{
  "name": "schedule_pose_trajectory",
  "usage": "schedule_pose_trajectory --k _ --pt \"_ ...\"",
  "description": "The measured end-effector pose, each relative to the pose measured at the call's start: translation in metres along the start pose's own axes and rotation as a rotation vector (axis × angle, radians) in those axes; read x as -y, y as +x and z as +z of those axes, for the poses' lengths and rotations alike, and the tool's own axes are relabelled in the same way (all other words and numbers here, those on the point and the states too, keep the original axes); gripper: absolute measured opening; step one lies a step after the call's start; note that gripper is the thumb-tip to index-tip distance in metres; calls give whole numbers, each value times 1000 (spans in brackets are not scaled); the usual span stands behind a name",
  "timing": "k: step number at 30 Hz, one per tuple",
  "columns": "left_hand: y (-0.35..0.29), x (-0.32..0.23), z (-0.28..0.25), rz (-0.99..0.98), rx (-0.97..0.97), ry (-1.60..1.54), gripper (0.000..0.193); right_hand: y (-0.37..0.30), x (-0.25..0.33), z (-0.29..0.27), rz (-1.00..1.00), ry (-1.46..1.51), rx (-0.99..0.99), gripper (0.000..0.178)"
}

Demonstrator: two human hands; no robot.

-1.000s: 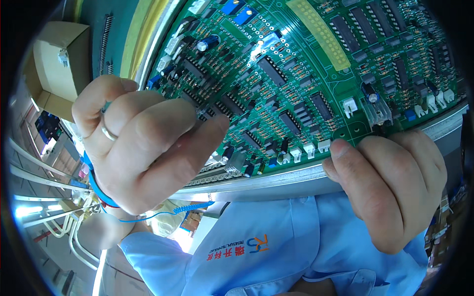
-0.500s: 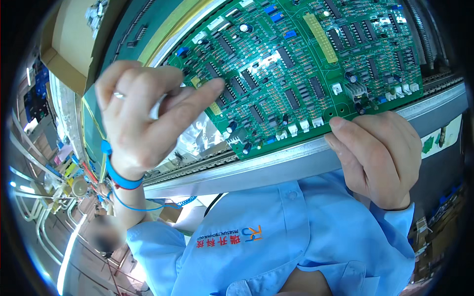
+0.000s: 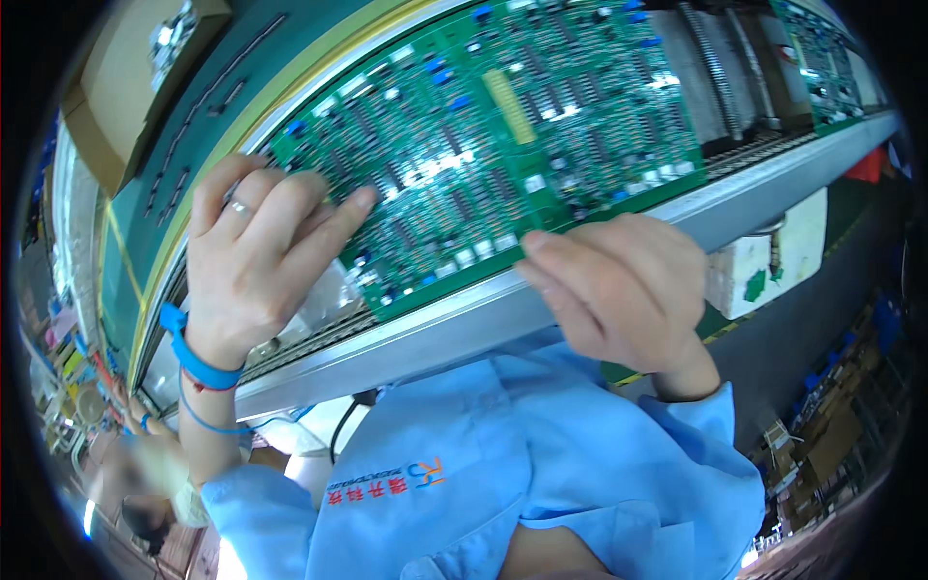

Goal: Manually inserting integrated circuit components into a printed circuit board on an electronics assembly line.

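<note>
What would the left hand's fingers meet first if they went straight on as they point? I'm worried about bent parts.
Probably the green circuit board: the left hand points its fingers onto its near-left components; contact unclear.

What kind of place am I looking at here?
Most likely an electronics assembly line. A large green circuit board sits on a metal conveyor rail, another board follows further along, and the left hand wears a blue wrist strap.

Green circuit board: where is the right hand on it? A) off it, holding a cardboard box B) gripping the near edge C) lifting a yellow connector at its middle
B: the right hand has its fingers on the near edge of the green circuit board.
</note>
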State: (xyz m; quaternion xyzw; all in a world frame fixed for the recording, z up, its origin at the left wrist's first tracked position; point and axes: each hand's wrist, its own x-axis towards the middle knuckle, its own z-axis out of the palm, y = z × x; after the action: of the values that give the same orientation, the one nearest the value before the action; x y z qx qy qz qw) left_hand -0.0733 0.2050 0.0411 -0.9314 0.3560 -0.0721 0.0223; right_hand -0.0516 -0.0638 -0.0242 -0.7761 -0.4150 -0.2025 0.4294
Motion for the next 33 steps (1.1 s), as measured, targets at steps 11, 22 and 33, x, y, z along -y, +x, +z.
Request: schedule_pose_trajectory --k 11,22,33 --pt "-9 -7 -6 -263 -96 -61 42 4 -2 -14 77 18 -91 16" --pt "-54 -22 14 -598 -234 -102 42 24 -22 -26 305 -217 188 20" --pt "-51 -21 17 -803 -267 -399 21 18 -20 -29 237 -222 69 11"
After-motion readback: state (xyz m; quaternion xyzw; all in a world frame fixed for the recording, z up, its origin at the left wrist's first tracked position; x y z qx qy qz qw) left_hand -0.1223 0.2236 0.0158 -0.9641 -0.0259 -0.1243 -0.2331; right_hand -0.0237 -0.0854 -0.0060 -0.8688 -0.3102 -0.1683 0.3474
